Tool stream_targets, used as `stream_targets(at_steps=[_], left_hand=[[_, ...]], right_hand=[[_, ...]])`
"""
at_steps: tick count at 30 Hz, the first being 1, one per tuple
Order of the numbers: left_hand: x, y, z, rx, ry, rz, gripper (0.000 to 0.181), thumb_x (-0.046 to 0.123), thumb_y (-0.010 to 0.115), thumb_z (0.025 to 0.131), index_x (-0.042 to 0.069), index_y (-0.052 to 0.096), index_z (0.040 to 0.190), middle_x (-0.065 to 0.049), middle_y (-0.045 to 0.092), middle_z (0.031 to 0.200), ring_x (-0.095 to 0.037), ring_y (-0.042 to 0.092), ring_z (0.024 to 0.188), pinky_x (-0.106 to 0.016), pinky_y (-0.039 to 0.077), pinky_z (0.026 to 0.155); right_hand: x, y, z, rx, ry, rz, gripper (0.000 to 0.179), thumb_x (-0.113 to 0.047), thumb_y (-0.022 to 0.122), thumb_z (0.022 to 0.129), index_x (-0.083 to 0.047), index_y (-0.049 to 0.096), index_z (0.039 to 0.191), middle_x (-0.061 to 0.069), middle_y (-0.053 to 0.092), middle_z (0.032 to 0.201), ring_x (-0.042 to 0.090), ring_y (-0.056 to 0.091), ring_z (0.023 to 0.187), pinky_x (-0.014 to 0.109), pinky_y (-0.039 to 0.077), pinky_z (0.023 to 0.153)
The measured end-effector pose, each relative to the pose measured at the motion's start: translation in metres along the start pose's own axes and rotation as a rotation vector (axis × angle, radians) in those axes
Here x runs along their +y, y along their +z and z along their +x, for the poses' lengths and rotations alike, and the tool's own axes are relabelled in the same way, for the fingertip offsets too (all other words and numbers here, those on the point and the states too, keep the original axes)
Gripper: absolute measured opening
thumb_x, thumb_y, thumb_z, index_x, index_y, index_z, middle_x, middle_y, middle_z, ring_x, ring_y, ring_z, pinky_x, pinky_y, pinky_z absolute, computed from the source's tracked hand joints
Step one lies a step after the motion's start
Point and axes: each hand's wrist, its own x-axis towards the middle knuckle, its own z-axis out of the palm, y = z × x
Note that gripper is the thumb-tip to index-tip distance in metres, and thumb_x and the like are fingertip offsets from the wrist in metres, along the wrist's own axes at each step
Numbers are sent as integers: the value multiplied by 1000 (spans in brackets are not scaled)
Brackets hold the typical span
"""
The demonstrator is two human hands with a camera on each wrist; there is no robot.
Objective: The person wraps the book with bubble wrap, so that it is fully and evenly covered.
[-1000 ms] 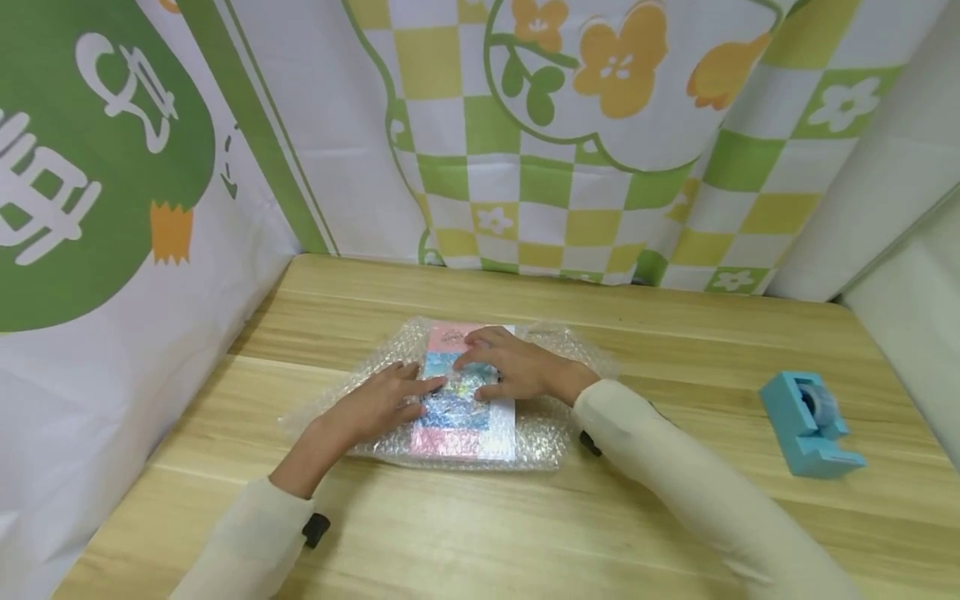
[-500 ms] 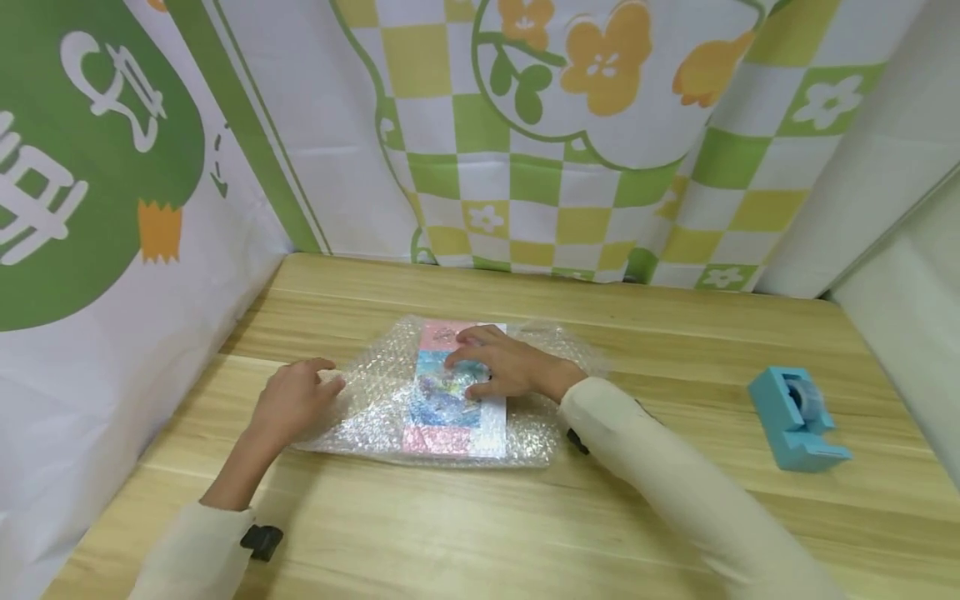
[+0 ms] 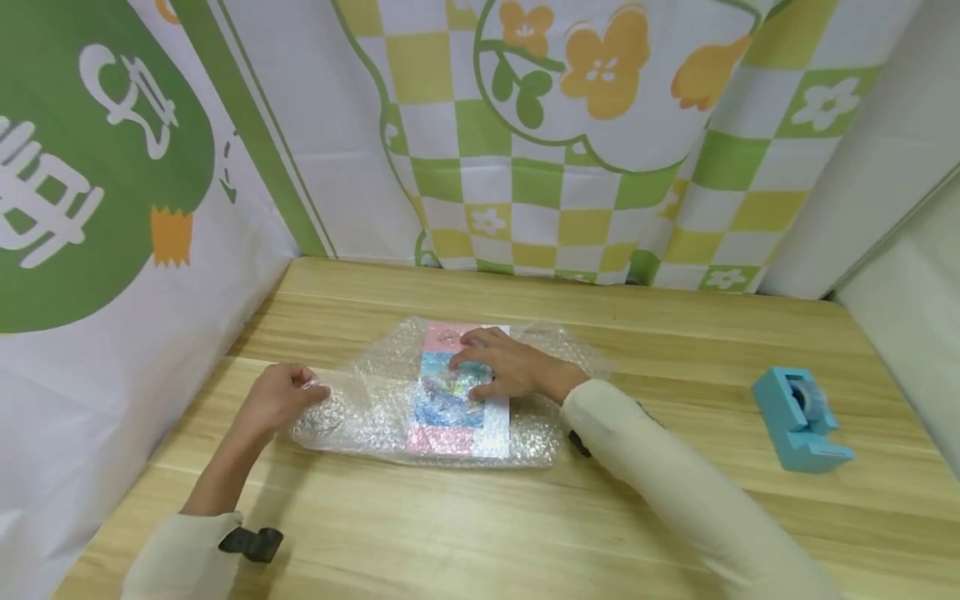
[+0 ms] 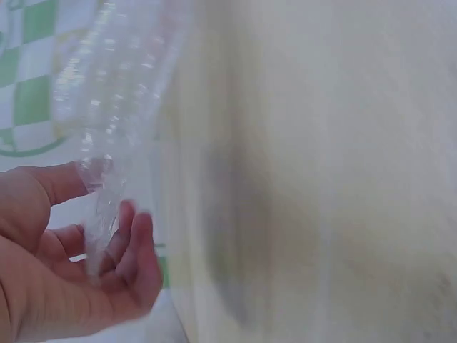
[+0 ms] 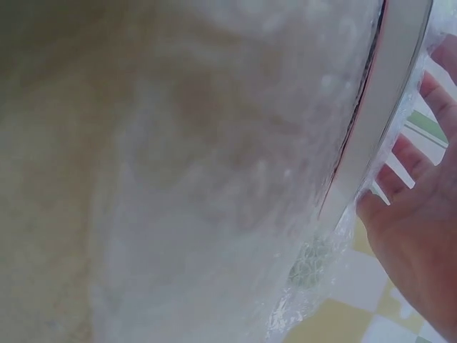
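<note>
A book (image 3: pixel 448 417) with a pink, blue and white cover lies under clear bubble wrap (image 3: pixel 360 425) on the table. My left hand (image 3: pixel 276 398) pinches the wrap's left edge between thumb and fingers, lifting it a little off the wood. In the left wrist view that edge of bubble wrap (image 4: pixel 114 93) hangs between the thumb and fingers. Spread fingers of my right hand (image 3: pixel 513 364) press on top of the wrapped book. From the right wrist view, the book's side (image 5: pixel 378 107) shows beneath the wrap, with the right hand (image 5: pixel 418 214) touching the film above it.
A blue tape dispenser (image 3: pixel 802 421) with a roll of clear tape stands on the right of the wooden table (image 3: pixel 480 525). Patterned cloth (image 3: pixel 540 183) hangs behind the table, and a white and green sheet (image 3: pixel 225 275) borders its left side.
My left hand has left the book's cover, moved left to the wrap's edge and taken hold of it. The right hand has stayed on the book.
</note>
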Motion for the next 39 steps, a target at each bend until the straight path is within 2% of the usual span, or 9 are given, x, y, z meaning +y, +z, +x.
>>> stream_targets(at_steps=[2,6,9,11,19,25,30,34,39], left_hand=[[8,-1,-1,-5,23,-128,21,15,63,83,-4,55,89,-12,55,87,-21,52,73,-31,46,59],[22,-2,-6,-48,34,-410,22,4,60,83,-12,52,96,-20,60,91,-24,62,75,-32,51,67],[36,1,-10,-54,44,-535,25,3,60,83,-14,49,99,-22,61,94,-25,64,76,-34,51,70],[45,4,-13,-42,55,-569,26,4,60,84,-14,49,99,-22,61,96,-26,64,75,-34,50,70],[91,31,-17,47,112,-606,18,2,61,82,-12,53,89,-22,60,88,-27,63,66,-35,52,64],[118,59,-13,64,131,-583,6,-1,61,78,-1,56,80,-18,58,87,-30,61,67,-36,51,64],[129,83,-12,93,113,-518,7,1,62,75,1,58,81,-12,58,87,-24,58,69,-32,49,59],[133,101,-12,116,120,-432,8,6,63,74,7,62,82,-4,60,89,-20,52,70,-29,45,54],[132,119,-11,111,183,-332,6,10,63,77,14,63,81,1,60,89,-18,52,79,-35,44,71]], right_hand=[[0,-1,-2,1,5,1,48,-47,58,82,-24,50,124,12,25,141,28,19,128,51,28,95],[-2,-2,-2,-4,10,5,47,-46,58,83,-25,49,124,12,24,142,28,18,129,51,28,95],[-4,-1,-2,-11,22,-1,46,-43,59,82,-25,49,124,12,24,142,29,17,130,51,25,97],[-6,1,-2,-20,39,-14,46,-43,59,82,-25,49,124,12,23,143,29,16,130,51,23,98],[-8,3,0,-16,49,-69,46,-43,59,82,-25,49,124,13,26,141,30,18,129,50,24,98],[-9,0,-1,8,52,-112,47,-42,61,81,-24,50,123,15,29,139,31,22,127,47,20,100],[-12,2,-2,15,111,-151,50,-46,59,81,-29,49,127,15,30,137,32,27,123,47,27,96],[-13,3,-4,35,154,-202,50,-51,57,80,-30,52,125,12,33,134,29,29,120,43,30,95],[-12,4,-5,58,179,-189,53,-48,61,78,-24,53,125,9,35,132,25,30,119,41,31,94]])
